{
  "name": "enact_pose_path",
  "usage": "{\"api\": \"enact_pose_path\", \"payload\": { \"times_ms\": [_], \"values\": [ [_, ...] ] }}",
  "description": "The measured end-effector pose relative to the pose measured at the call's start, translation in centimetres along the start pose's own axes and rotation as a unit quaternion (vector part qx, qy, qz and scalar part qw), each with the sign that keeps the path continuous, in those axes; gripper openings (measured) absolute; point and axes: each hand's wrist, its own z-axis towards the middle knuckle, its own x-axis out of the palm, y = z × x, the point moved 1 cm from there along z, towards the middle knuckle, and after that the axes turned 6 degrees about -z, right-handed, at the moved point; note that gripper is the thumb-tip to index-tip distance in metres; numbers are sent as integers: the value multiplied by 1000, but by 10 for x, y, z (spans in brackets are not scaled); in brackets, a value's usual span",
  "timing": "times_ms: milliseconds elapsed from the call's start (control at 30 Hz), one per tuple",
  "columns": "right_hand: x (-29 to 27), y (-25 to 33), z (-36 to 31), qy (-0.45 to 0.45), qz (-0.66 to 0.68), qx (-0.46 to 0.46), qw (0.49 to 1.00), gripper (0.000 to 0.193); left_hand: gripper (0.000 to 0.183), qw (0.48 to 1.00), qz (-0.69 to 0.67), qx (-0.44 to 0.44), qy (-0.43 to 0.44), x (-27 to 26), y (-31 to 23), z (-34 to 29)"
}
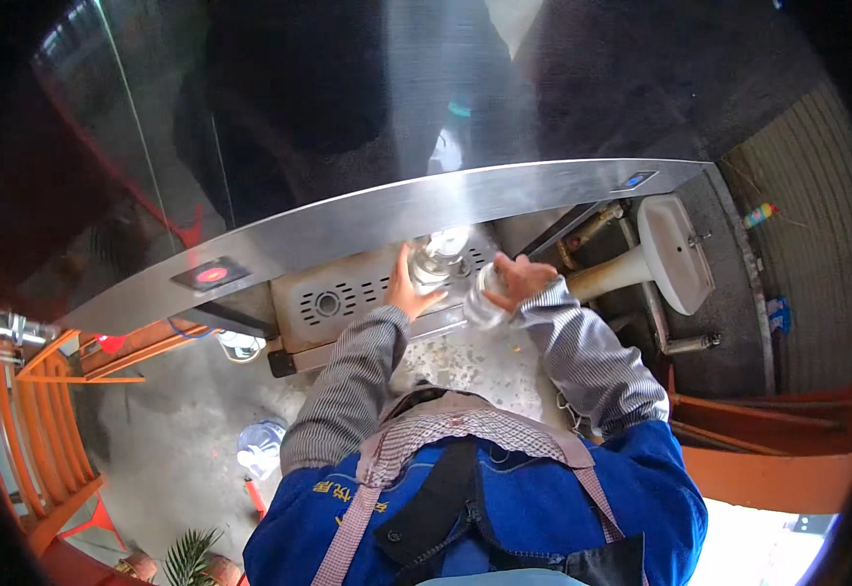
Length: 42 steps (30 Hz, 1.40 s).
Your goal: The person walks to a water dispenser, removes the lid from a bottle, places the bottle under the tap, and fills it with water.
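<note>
Clear glass jar (437,260) held by left hand (406,289) | right hand (520,278) grips second glass piece (484,301) | steel machine panel (367,220) just beyond

1. The curved brushed-steel machine hood (387,210) is silver-grey, with dark reflections across its upper sheet.
2. On the hood's left end, a small black rectangular panel (211,274) carries a red oval light.
3. On the hood's right end, a small dark panel (636,180) shows a blue mark.
4. Just below the hood, the slotted metal box (333,298) is beige-grey with rows of dark slits.
5. Beneath the hood's middle, the rounded clear glass vessels (440,264) are colourless.
6. Both sleeves (597,361) have fine grey-and-white stripes.
7. The jacket (543,508) is blue; the apron straps (353,532) are pink checked.
8. Right of the hood, the ceramic pedestal basin (675,249) is white.
9. Left of the hood, the metal railing (35,439) is orange.
</note>
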Motion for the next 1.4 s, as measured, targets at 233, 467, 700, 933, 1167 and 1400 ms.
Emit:
{"api": "enact_pose_path", "payload": {
  "times_ms": [233, 467, 700, 933, 1167, 1400],
  "values": [
    [47, -65, 55, 43, 37, 10, 998, 49, 78, 975, -50, -32, -214, 55, 14, 43],
    [20, -42, 64, -114, 20, -75, 990, 68, 77, 986, 83, -88, -117, 23, -32, 29],
    [7, 43, 109, 172, 196, -68, 963, 80, 74, 964, 228, -5, -139, -29, -57, -22],
    [33, 120, 99, 116, 186, -115, 969, 66, 70, 906, 353, 87, -216, -85, -39, -65],
    [-36, 158, 51, 26, 196, -351, 915, 60, 77, 936, 297, -7, -186, -125, -26, -100],
    [-19, 183, 64, 19, 194, -208, 959, 73, 78, 945, 279, -40, -163, -141, -29, -121]
  ]
}}
